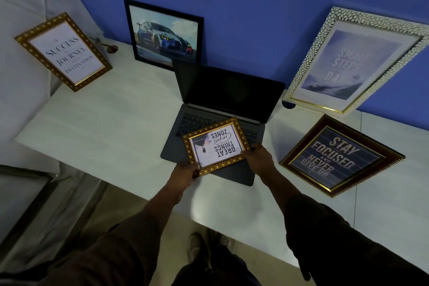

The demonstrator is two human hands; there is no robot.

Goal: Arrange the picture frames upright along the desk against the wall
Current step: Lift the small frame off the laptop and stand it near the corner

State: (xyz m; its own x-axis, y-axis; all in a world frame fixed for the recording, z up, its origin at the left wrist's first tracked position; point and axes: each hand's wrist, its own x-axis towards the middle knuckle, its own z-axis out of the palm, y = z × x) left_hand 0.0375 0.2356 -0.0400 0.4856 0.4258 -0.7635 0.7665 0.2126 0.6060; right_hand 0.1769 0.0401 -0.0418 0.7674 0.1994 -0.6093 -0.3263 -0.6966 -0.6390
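Observation:
A small gold frame (216,145) reading "Great things" upside down hovers over the laptop keyboard; my left hand (183,173) grips its lower left corner and my right hand (257,157) its right edge. A gold "Success" frame (63,52) stands tilted at the desk's far left. A black car-picture frame (162,32) leans upright against the blue wall. A white pebbled "Small steps" frame (348,60) leans against the wall on the right. A dark red "Stay focused" frame (341,155) lies flat on the desk at the right.
An open dark laptop (222,102) sits mid-desk, its screen in front of the car frame. The white desk (97,127) runs along the blue wall. A small dark object (112,49) lies near the back left corner. My shoes show on the floor below.

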